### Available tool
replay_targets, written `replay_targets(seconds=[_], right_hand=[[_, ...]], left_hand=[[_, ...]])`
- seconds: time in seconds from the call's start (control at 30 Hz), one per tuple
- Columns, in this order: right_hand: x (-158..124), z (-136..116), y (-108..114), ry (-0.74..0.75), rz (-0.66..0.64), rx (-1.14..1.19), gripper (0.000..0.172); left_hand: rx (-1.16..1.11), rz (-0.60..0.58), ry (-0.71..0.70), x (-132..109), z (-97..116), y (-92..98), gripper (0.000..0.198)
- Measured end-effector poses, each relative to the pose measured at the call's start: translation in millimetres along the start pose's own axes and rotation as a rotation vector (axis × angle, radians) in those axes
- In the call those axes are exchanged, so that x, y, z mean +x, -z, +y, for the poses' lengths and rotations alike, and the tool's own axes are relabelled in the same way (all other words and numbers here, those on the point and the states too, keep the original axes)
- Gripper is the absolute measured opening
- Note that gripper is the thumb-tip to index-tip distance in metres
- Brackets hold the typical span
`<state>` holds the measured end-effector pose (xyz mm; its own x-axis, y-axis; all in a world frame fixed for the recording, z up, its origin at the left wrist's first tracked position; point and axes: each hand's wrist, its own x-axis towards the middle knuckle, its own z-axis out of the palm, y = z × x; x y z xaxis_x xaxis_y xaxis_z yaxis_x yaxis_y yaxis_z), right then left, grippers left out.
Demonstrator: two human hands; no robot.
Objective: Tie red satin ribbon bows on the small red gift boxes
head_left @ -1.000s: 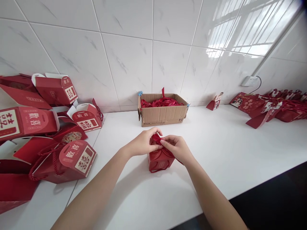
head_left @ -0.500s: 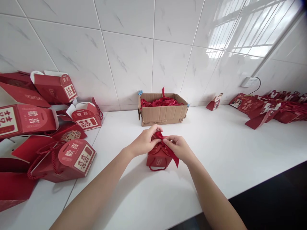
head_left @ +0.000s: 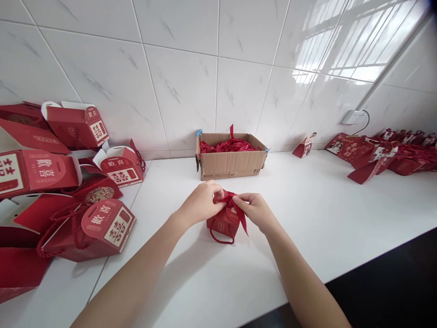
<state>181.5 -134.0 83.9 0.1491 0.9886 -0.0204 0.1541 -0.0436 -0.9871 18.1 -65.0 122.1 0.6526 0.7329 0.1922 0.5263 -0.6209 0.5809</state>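
Note:
A small red gift box stands on the white table, its twisted cord handle hanging down the front. Across its top runs a red satin ribbon, knotted near the middle, with one tail hanging down on the right. My left hand is closed on the ribbon at the left of the knot, its fingertips partly hidden. From the right, my right hand pinches the ribbon beside the knot between thumb and forefinger.
Behind the box, a cardboard box full of red ribbons stands against the tiled wall. Several red gift boxes are heaped at the left. On the right are a small folded card box and a pile of red boxes. The table's front edge runs at lower right.
The gift box has turned slightly and shifted a little left. My left hand has moved slightly left, and the ribbon around the knot looks drawn tighter.

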Motion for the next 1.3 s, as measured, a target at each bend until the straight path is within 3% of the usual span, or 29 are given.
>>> replay_targets(seconds=[0.17,0.4,0.93,1.3], right_hand=[[0.2,-3.6,-0.4,-0.052,-0.031,0.041,0.038],[1.1,-4.1,1.8,-0.125,-0.117,0.168,0.041],[1.5,-2.6,0.9,-0.159,-0.191,0.312,0.034],[-0.8,-4.2,-2.3,-0.117,-0.085,0.132,0.029]], left_hand=[[-0.009,-0.03,0.202,-1.5,-2.4,1.8,0.043],[-0.058,-0.031,0.048,-0.8,1.0,-0.7,0.022],[-0.084,0.093,0.163,-1.3,5.6,-15.4,0.016],[-0.213,-0.052,0.117,-1.9,1.4,-0.8,0.012]])
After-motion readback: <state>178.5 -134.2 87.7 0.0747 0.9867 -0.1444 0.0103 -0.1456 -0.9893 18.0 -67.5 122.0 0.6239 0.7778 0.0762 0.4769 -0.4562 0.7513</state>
